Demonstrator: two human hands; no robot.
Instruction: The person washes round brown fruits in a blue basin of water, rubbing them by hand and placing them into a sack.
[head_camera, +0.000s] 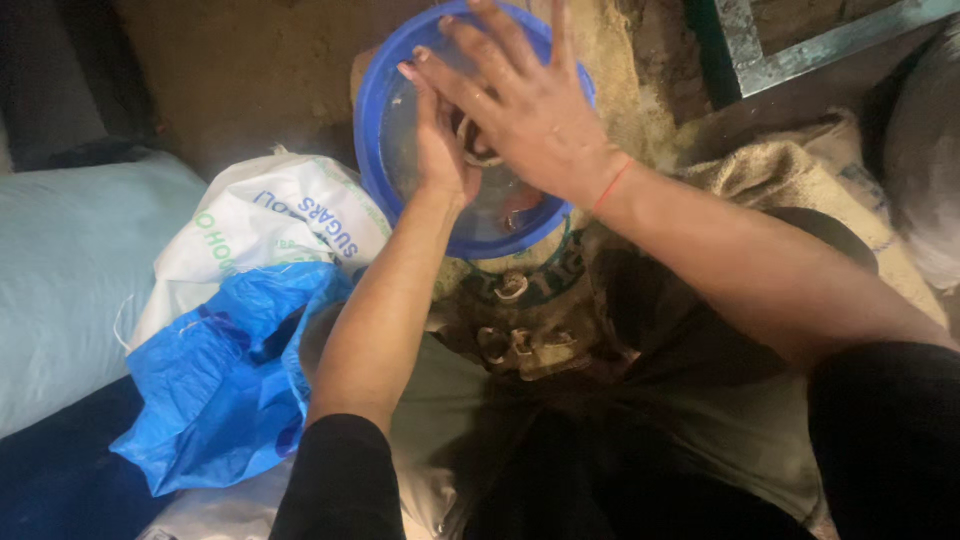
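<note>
A pale, curved ring-like piece (478, 150) sits pinched between two hands over a round blue basin (372, 130), at the far middle of the scene. The left hand (440, 140) stands edge-on, palm facing right, its fingers (418, 80) together and pressed against the piece from the left. The right hand (525, 105) lies over it from the right and above, fingers (500, 45) spread apart across the basin's far rim, so most of the piece is hidden; which way its long axis runs cannot be told. Both hands touch it, the right covering more of it. A red thread (612, 185) circles the right wrist.

The basin's clear, wet-looking bottom shows a reddish scrap (520, 212) near its near edge. Just near of the basin, a burlap sack (770, 180) spreads over the person's lap, with similar pale curved pieces (512, 288) lying on it. To the left lie a white printed sack (270, 215) and a crumpled blue plastic bag (225, 385), touching one another, with a pale blue sack (70, 270) beyond them at the left edge. An earthen floor (250, 70) lies beyond.
</note>
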